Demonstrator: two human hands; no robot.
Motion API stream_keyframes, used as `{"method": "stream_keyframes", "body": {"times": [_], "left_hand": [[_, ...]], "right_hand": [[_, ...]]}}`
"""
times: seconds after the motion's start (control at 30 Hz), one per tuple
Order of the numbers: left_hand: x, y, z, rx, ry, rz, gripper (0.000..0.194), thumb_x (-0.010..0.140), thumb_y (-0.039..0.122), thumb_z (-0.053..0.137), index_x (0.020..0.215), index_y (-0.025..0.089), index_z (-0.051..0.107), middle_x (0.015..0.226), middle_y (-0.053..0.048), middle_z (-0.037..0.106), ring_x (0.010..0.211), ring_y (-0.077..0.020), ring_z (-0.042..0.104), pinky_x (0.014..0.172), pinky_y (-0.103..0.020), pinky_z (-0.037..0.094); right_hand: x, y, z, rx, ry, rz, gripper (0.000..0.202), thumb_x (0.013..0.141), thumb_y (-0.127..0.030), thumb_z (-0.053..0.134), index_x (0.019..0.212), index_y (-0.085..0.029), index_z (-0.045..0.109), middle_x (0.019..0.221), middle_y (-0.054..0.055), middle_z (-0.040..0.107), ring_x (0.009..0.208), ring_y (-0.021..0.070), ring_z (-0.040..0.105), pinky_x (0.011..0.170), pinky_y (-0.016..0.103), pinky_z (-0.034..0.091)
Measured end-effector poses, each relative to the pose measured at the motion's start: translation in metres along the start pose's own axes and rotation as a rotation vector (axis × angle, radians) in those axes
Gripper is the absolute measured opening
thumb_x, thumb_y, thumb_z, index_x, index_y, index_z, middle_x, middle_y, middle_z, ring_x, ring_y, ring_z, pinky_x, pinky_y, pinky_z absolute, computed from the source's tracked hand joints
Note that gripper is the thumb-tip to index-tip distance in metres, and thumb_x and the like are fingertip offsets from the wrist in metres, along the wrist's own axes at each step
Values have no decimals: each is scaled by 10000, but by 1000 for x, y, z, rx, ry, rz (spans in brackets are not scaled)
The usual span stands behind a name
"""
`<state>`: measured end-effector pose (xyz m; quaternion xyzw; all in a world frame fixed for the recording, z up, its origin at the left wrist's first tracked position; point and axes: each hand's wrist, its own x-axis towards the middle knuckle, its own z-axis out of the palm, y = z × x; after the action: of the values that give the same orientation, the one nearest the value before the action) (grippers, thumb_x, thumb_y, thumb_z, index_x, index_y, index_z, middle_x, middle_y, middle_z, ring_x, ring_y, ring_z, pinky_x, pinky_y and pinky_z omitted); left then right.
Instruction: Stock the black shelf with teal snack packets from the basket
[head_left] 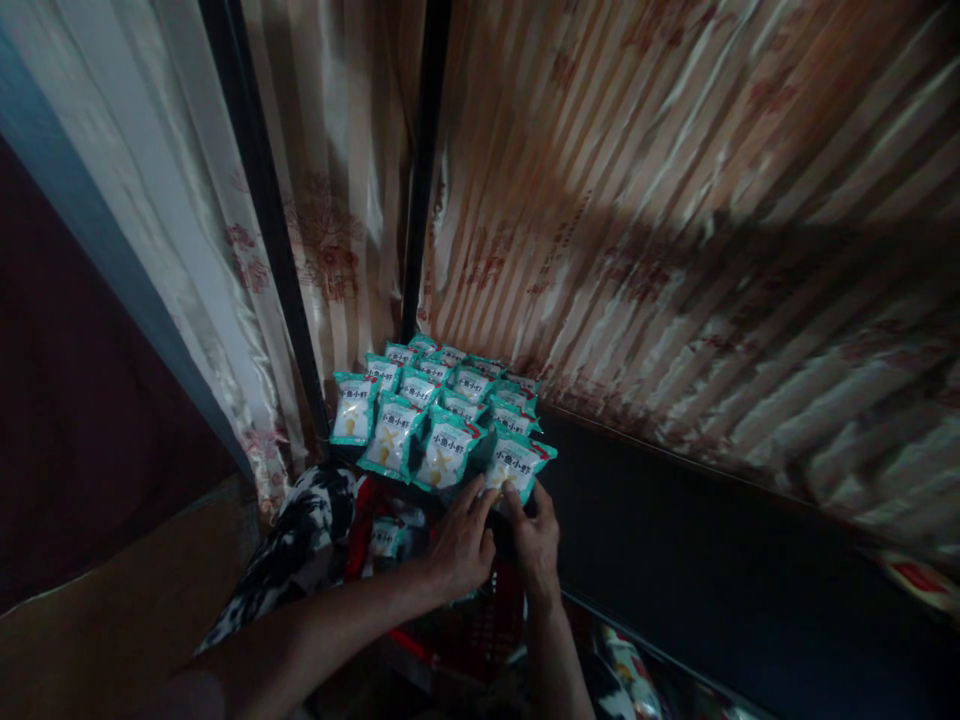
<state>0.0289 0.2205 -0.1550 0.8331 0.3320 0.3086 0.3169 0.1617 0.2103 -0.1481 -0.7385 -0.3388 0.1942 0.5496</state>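
Several small teal and white snack packets (pixel 448 448) stand in rows at the left end of a black shelf, printed with dark characters. At the front right of the rows is one snack packet (pixel 517 460), its lower part between both hands. My right hand (pixel 536 535) grips its lower right side, thumb on the front. My left hand (pixel 463 540) touches its lower left edge with the fingertips, fingers stretched out. Below my hands is a red basket (pixel 420 645) with another snack packet (pixel 386 538) in it.
The black shelf (pixel 675 530) runs off to the right. Patterned curtains (pixel 637 220) hang behind it, and two dark posts (pixel 262 180) rise at the left. More packages (pixel 630 670) lie beneath the shelf edge. A packet (pixel 922 580) lies at far right.
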Motion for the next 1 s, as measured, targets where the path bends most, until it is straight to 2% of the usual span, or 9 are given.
{"method": "stream_keyframes", "body": {"times": [0.13, 0.3, 0.47, 0.7, 0.87, 1.0], "left_hand": [[-1, -3, -3, 83, -11, 50, 620, 799, 90, 408, 1406, 136, 295, 1505, -124, 255, 1394, -241, 220, 1140, -457, 277], [-3, -6, -14, 270, -2, 187, 615, 758, 55, 434, 1368, 100, 369, 1493, -120, 293, 1425, -247, 62, 1154, -476, 204], [-2, -16, -17, 424, 29, 268, 598, 777, 84, 440, 1371, 115, 375, 1490, -88, 312, 1426, -256, 26, 1151, -494, 143], [7, -31, -13, 621, 102, 357, 538, 878, 217, 403, 1411, 180, 335, 1505, -31, 288, 1422, -271, 79, 1147, -488, 120], [13, -38, -14, 689, 156, 406, 509, 885, 284, 437, 1387, 224, 384, 1507, -21, 285, 1414, -285, 122, 1142, -491, 112], [17, -42, -13, 728, 190, 438, 457, 890, 302, 443, 1343, 236, 444, 1499, -8, 303, 1410, -270, 146, 1145, -483, 103]], "right_hand": [[6, 4, 1, -27, 6, -27, 660, 670, -611, 581, 1140, -149, 611, 1142, 130, 607, 1063, 276, 549, 927, 389, 408], [9, 8, 3, -10, -9, -39, 704, 680, -614, 571, 1194, -132, 578, 1210, 144, 581, 1103, 285, 531, 946, 402, 395], [7, 7, 5, 23, -27, -38, 698, 681, -599, 581, 1231, -170, 559, 1149, 103, 639, 1085, 274, 554, 923, 394, 422], [6, 0, 4, 45, -100, 18, 784, 666, -616, 591, 1290, -149, 500, 1176, 132, 630, 1079, 288, 577, 924, 404, 432], [7, -7, 3, 53, -61, 62, 953, 619, -636, 622, 1390, -139, 361, 1306, 146, 538, 1193, 293, 500, 996, 404, 375], [7, -10, 4, 70, -69, 32, 903, 663, -618, 606, 1395, -153, 356, 1314, 129, 534, 1199, 288, 492, 991, 404, 376]]}}
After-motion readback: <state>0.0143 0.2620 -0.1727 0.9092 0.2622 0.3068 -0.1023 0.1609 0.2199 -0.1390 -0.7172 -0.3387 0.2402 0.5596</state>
